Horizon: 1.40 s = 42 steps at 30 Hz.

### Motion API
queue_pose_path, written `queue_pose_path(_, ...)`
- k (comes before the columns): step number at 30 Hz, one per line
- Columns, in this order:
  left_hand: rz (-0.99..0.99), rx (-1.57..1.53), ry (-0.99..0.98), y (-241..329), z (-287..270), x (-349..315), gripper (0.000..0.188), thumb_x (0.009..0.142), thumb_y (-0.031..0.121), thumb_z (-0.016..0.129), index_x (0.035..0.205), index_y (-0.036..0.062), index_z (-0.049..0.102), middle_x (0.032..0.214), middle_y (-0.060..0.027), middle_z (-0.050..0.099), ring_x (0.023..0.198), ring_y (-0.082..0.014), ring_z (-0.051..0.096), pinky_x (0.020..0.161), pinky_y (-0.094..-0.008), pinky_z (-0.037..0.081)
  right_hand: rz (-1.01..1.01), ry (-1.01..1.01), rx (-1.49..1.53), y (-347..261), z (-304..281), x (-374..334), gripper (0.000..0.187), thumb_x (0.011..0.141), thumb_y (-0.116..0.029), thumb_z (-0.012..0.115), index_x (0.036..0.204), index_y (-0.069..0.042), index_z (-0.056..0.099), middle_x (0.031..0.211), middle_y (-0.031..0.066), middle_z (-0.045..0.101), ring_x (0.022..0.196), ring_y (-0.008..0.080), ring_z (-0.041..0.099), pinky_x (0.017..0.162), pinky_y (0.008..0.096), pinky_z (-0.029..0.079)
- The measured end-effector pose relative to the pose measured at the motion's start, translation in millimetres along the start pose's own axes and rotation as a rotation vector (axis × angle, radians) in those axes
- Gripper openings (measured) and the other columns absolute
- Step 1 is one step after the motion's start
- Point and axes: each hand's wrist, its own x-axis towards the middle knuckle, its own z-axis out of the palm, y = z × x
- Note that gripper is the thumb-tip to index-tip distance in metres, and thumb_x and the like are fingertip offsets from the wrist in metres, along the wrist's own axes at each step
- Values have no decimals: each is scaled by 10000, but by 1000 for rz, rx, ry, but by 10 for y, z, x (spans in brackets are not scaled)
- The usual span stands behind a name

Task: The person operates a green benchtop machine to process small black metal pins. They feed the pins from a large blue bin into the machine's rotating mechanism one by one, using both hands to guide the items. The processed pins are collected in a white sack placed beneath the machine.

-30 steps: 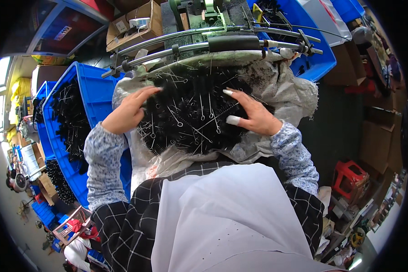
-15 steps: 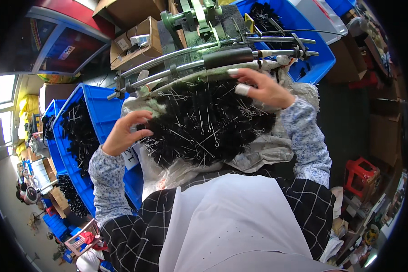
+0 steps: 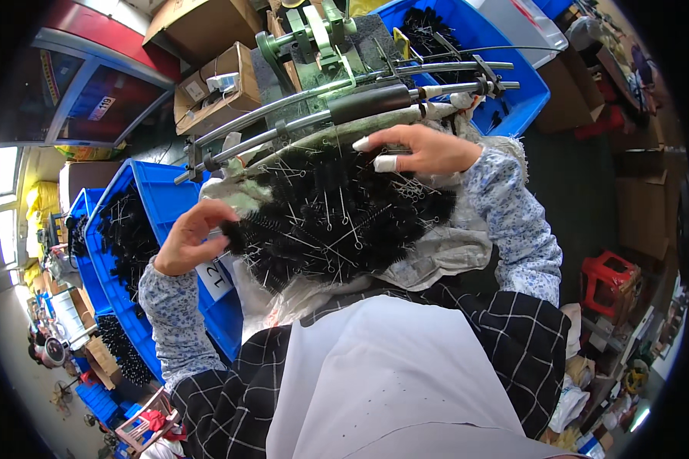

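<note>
A heap of black-bristled twisted-wire brushes (image 3: 325, 222), with thin metal stems and looped ends, lies before me on a whitish woven sack (image 3: 444, 256). At the heap's left edge, my left hand (image 3: 191, 237) is curled, with black bristles of a brush between its thumb and fingertips; the brush's far end merges into the heap. My right hand (image 3: 429, 149) hovers over the heap's upper right, index finger and thumb stretched out and apart. White wraps cover the tips of that finger and thumb. Nothing shows between them.
Beyond the heap stands a green machine (image 3: 321, 46) with curved metal rails (image 3: 298, 126) and a black roller (image 3: 371, 103). Blue bins (image 3: 172, 199) of black brushes stand at left; another blue bin (image 3: 528, 96) is at far right. A red stool (image 3: 608, 283) stands right.
My left hand has shifted slightly left and down, with bristles at its fingertips. My right hand has moved left over the heap. The whole view has shifted a little.
</note>
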Motion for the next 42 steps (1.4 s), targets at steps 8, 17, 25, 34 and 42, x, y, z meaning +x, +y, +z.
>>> queue_pose_path(8, 240, 106, 88, 494, 181, 307, 308, 692, -61, 575, 987, 2, 514, 1010, -72, 521, 963, -157, 519, 881, -305, 407, -160, -73, 341, -481, 51, 236, 391, 950, -305, 437, 1218, -24, 485, 1050, 86, 596, 976, 158, 561, 869, 298, 459)
queue_pose_path(17, 238, 487, 218, 625, 651, 1174, 377, 766, 81, 683, 1083, 31, 484, 991, -78, 544, 854, -164, 561, 781, -298, 459, -49, 108, 429, -452, 124, 256, 287, 946, -220, 451, 1161, -32, 480, 915, 36, 584, 833, 110, 558, 742, 256, 450)
queue_pose_path(25, 201, 1065, -537, -83, 517, 1862, 622, 817, 422, 578, 1290, 58, 404, 1282, -197, 430, 1211, -345, 390, 1039, -403, 293, 142, 928, -976, 672, -554, 778, 206, 795, -161, 580, 990, -166, 645, 822, 30, 649, 832, 225, 562, 747, 358, 431)
queue_pose_path(34, -166, 1373, -560, -63, 656, 1641, 914, 761, 775, 304, 1343, 73, 370, 1319, -244, 389, 1261, -385, 334, 1078, -537, 119, 178, 748, -987, 760, -581, 1219, 269, 804, -155, 546, 1046, -204, 651, 889, 25, 656, 924, 207, 501, 810, 359, 347)
queue_pose_path(42, -95, 1326, -467, -144, 724, 1391, 812, 820, 717, 269, 1332, 102, 405, 1320, -272, 374, 1239, -448, 335, 1048, -579, 127, 119, 742, -921, 788, -581, 1232, 245, 822, -197, 564, 1049, -201, 655, 883, 30, 655, 906, 204, 498, 796, 358, 335)
